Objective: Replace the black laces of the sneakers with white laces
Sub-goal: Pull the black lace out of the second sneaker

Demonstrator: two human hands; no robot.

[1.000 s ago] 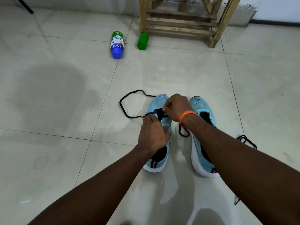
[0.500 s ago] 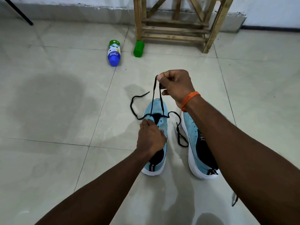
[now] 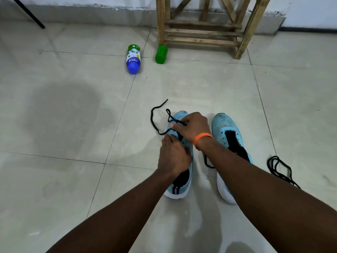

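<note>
Two light-blue sneakers stand side by side on the tiled floor. On the left sneaker (image 3: 182,187) rests my left hand (image 3: 173,157), pressing down on its tongue area. My right hand (image 3: 193,126), with an orange wristband, pinches the black lace (image 3: 155,123) over that shoe's toe end; the lace's free end curls on the floor to the left. The right sneaker (image 3: 225,130) has bare eyelets with no lace in it. A second black lace (image 3: 275,167) lies loose on the floor to its right. No white laces are in view.
A blue-and-green bottle (image 3: 133,59) and a green bottle (image 3: 161,54) lie on the floor ahead. Behind them a wooden stool frame (image 3: 204,28) stands against the wall. A black rod (image 3: 29,13) leans at the far left.
My right hand had lifted the black lace high above the left sneaker; it has now dropped back down to the toe end, still pinching the lace. My left hand stayed on the shoe.
</note>
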